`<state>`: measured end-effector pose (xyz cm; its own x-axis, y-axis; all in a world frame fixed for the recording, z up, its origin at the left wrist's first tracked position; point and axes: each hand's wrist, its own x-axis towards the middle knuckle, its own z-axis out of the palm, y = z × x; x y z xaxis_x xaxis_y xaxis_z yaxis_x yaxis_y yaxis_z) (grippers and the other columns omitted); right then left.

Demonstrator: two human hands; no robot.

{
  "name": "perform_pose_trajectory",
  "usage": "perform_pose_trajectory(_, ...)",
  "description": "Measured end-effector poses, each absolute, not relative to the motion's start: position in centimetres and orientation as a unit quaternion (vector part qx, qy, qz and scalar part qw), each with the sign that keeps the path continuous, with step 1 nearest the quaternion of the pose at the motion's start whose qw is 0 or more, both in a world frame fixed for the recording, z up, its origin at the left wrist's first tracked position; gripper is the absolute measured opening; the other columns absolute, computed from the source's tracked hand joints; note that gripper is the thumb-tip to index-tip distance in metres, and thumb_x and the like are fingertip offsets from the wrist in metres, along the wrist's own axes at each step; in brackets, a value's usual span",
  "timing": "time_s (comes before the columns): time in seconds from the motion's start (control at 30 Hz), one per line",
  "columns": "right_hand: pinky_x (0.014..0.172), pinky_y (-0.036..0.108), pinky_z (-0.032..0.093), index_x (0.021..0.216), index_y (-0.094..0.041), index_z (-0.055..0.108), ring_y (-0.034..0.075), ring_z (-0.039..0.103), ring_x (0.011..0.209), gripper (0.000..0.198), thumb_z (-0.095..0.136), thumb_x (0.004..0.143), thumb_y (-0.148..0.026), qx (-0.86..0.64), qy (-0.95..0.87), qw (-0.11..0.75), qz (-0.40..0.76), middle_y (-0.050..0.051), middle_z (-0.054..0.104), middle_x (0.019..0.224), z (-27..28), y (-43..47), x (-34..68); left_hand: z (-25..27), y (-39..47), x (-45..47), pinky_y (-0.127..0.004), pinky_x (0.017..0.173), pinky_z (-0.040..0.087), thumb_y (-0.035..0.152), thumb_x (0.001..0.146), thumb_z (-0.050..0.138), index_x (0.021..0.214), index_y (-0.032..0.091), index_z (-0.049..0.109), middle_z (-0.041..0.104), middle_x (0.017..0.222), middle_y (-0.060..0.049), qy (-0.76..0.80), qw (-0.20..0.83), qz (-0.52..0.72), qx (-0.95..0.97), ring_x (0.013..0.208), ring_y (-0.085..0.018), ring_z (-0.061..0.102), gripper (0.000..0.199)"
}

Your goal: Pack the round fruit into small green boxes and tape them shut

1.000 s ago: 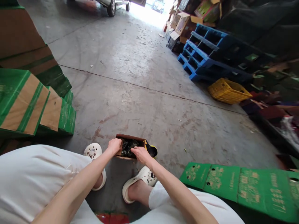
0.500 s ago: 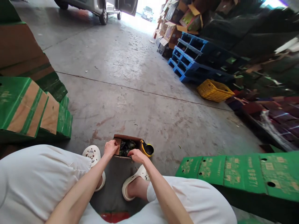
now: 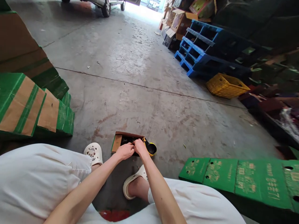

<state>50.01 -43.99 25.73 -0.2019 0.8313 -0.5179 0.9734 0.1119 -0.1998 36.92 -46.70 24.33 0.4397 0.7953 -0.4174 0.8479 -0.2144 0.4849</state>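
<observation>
A small open cardboard box (image 3: pixel 116 143) stands on the floor between my feet, with dark, shiny contents (image 3: pixel 126 139) inside. My left hand (image 3: pixel 125 151) reaches over its near edge, fingers bent together. Right beside it, my right hand (image 3: pixel 140 147) has its fingers closed at the box's right part. The two hands' fingertips meet there, and what they pinch is hidden. Against the box's right end lies a round black and yellow object (image 3: pixel 151 148) whose kind I cannot make out.
Green and brown cartons (image 3: pixel 49 109) are stacked at left. A row of green cartons (image 3: pixel 233 174) stands at right. Farther off are blue pallets (image 3: pixel 198 46), a yellow crate (image 3: pixel 226 86), piled boxes (image 3: pixel 179 21) and a parked vehicle (image 3: pixel 106 6). White clogs (image 3: pixel 94 152) are on my feet.
My left hand has moved right from the box's left flap to meet my right hand. My right hand has shifted slightly up and right. The view has tilted down a little.
</observation>
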Motion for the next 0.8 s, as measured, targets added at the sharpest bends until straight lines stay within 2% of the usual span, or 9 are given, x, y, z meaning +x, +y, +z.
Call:
perform_pose_trajectory(0.13,0.099,0.032,0.050,0.126,-0.007,0.073,0.027,0.069,0.121,0.036,0.048,0.101,-0.008,0.639,0.710,0.154,-0.253,0.024,0.071,0.129,25.6,-43.5,49.9,23.9,-46.1,36.7,-0.031,0.101,0.053,0.030,0.099,0.052,0.121,0.023,0.073,0.073,0.127,-0.009,0.541,0.340,-0.063,0.767,0.122,-0.025,0.069,0.031)
perform_pose_trajectory(0.27,0.100,0.036,0.052,0.129,-0.006,0.072,0.031,0.070,0.123,0.040,0.047,0.098,-0.003,0.646,0.699,0.167,-0.256,0.027,0.071,0.130,25.6,-43.0,49.9,23.4,-45.9,36.3,-0.039,0.095,0.057,0.019,0.097,0.048,0.117,0.014,0.074,0.075,0.120,-0.020,0.585,0.324,-0.114,0.735,0.117,-0.033,0.072,0.033)
perform_pose_trajectory(0.37,0.097,0.037,0.055,0.126,-0.005,0.073,0.034,0.072,0.120,0.037,0.052,0.096,-0.005,0.642,0.692,0.192,-0.268,0.028,0.073,0.126,25.3,-43.0,49.8,23.1,-45.7,36.2,-0.041,0.096,0.057,0.012,0.095,0.049,0.119,0.010,0.073,0.074,0.121,-0.025,0.605,0.311,-0.137,0.720,0.116,-0.034,0.073,0.034)
perform_pose_trajectory(0.43,0.092,0.034,0.057,0.124,-0.008,0.074,0.034,0.074,0.115,0.033,0.063,0.093,-0.012,0.629,0.690,0.211,-0.289,0.025,0.076,0.121,25.2,-43.4,49.6,23.0,-45.6,36.2,-0.040,0.098,0.056,0.010,0.097,0.046,0.121,0.010,0.072,0.073,0.123,-0.025,0.610,0.308,-0.139,0.717,0.117,-0.033,0.072,0.036)
perform_pose_trajectory(0.5,0.087,0.032,0.058,0.129,-0.010,0.071,0.033,0.075,0.111,0.042,0.073,0.088,-0.019,0.619,0.689,0.220,-0.305,0.022,0.078,0.119,25.2,-44.2,49.3,22.8,-45.5,36.3,-0.040,0.099,0.056,0.009,0.099,0.043,0.122,0.011,0.071,0.073,0.124,-0.024,0.609,0.310,-0.137,0.717,0.118,-0.032,0.072,0.037)
perform_pose_trajectory(0.63,0.092,0.036,0.055,0.151,-0.005,0.049,0.033,0.072,0.118,0.060,0.063,0.093,-0.014,0.639,0.688,0.199,-0.278,0.027,0.072,0.130,25.5,-46.4,48.8,22.7,-45.7,36.3,-0.038,0.100,0.055,0.009,0.099,0.044,0.124,0.014,0.069,0.074,0.124,-0.021,0.601,0.323,-0.119,0.721,0.120,-0.030,0.072,0.036)
perform_pose_trajectory(0.7,0.091,0.037,0.055,0.155,-0.006,0.041,0.034,0.072,0.117,0.065,0.062,0.094,-0.015,0.650,0.687,0.188,-0.265,0.026,0.072,0.127,25.5,-47.2,48.7,22.7,-45.9,36.3,-0.038,0.100,0.056,0.008,0.097,0.047,0.128,0.015,0.067,0.075,0.123,-0.020,0.602,0.329,-0.107,0.720,0.119,-0.030,0.072,0.038)
perform_pose_trajectory(0.8,0.091,0.036,0.054,0.144,-0.012,0.055,0.033,0.071,0.117,0.050,0.062,0.095,-0.016,0.651,0.692,0.182,-0.254,0.022,0.074,0.122,25.5,-47.6,48.6,22.7,-46.2,36.2,-0.039,0.099,0.056,0.008,0.094,0.052,0.127,0.017,0.069,0.076,0.120,-0.019,0.608,0.342,-0.086,0.711,0.118,-0.031,0.073,0.038)
